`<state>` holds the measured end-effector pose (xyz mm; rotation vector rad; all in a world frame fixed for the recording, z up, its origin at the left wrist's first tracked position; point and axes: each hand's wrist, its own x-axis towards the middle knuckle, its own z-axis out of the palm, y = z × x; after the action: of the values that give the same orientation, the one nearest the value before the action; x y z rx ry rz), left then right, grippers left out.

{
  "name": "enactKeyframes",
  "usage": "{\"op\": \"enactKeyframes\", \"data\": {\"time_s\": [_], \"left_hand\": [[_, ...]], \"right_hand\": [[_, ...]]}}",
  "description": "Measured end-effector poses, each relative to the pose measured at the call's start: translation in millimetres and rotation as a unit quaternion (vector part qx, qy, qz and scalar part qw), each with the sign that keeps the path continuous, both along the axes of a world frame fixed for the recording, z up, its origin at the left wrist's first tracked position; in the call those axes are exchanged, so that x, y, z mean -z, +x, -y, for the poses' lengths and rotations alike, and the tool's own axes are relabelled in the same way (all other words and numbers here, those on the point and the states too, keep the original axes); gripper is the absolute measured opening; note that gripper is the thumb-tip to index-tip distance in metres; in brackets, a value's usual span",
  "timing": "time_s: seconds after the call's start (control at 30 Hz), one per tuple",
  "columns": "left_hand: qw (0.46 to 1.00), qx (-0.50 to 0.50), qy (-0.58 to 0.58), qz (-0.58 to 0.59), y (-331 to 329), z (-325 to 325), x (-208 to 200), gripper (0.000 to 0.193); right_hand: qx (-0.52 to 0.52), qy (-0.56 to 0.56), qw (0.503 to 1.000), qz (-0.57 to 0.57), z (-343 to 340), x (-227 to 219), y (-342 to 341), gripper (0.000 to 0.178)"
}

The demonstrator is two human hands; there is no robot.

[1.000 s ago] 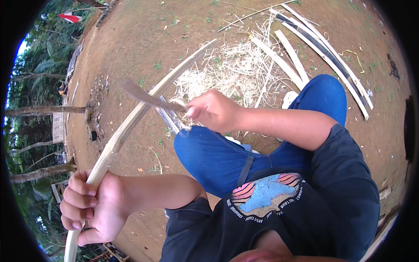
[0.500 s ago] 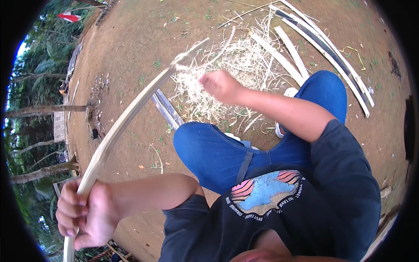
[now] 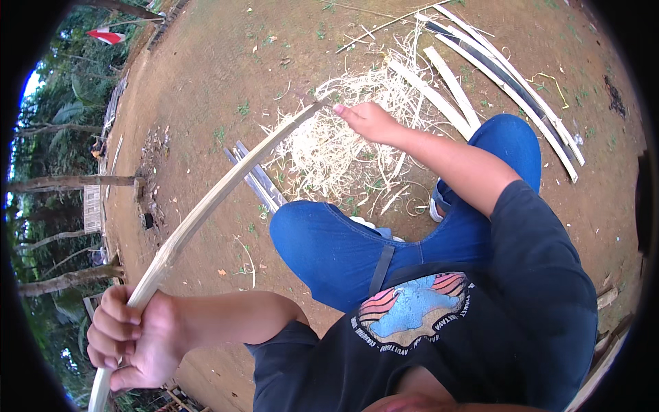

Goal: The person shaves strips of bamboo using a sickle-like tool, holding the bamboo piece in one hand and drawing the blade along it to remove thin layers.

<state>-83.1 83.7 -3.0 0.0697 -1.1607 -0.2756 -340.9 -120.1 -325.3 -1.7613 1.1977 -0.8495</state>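
Note:
My left hand [image 3: 134,336] is wrapped round the near end of a long pale bamboo strip [image 3: 206,204], which slants up and away to the right. At the strip's far end is my right hand [image 3: 369,122], its fingers closed. A thin dark, blade-like shape [image 3: 317,103] shows between this hand and the strip's tip; what the fingers grip is too small to name. Beneath the right hand, a heap of curly pale shavings [image 3: 329,151] covers the ground.
Split bamboo pieces [image 3: 449,86] and longer dark-and-pale lengths [image 3: 508,75] lie beyond my right knee. Several dark strips [image 3: 257,180] lie beside my left knee [image 3: 302,230]. Tree trunks [image 3: 75,182] and a red-and-white flag [image 3: 106,36] stand at the far left.
The right hand has shifted slightly right and up, now at the strip's tip. A curled shaving that hung from the strip's far end is no longer there. The left hand keeps its hold.

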Motion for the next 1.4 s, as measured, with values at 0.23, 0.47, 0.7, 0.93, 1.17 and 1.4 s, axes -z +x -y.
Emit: {"op": "enactKeyframes", "data": {"time_s": [0.23, 0.47, 0.7, 0.93, 1.17, 1.4], "left_hand": [[0.996, -0.088, -0.005, -0.031, 7.3, 5.0, 8.1, 0.061], [0.998, -0.056, -0.009, -0.003, 46.1, -37.8, -30.3, 0.062], [0.991, -0.105, -0.038, -0.076, 62.5, -12.5, -15.8, 0.056], [0.984, -0.154, -0.036, -0.076, 54.2, -3.1, -6.6, 0.063], [0.997, -0.052, 0.022, -0.057, 0.3, 28.7, 19.0, 0.060], [0.997, -0.062, 0.004, -0.053, -3.3, 18.1, 3.3, 0.059]], "right_hand": [[-0.164, -0.130, 0.964, 0.164, -87.4, -89.5, 59.8, 0.073], [0.136, 0.115, 0.983, -0.033, 13.8, 24.8, -27.9, 0.080], [0.091, 0.043, 0.986, 0.136, -28.0, -15.7, 36.4, 0.081], [0.127, 0.130, 0.936, 0.302, -51.4, -56.2, 53.4, 0.071], [-0.176, -0.056, 0.950, 0.251, -102.6, -120.4, 71.4, 0.070], [-0.087, -0.032, 0.970, 0.224, -73.2, -77.9, 64.4, 0.067]]}}
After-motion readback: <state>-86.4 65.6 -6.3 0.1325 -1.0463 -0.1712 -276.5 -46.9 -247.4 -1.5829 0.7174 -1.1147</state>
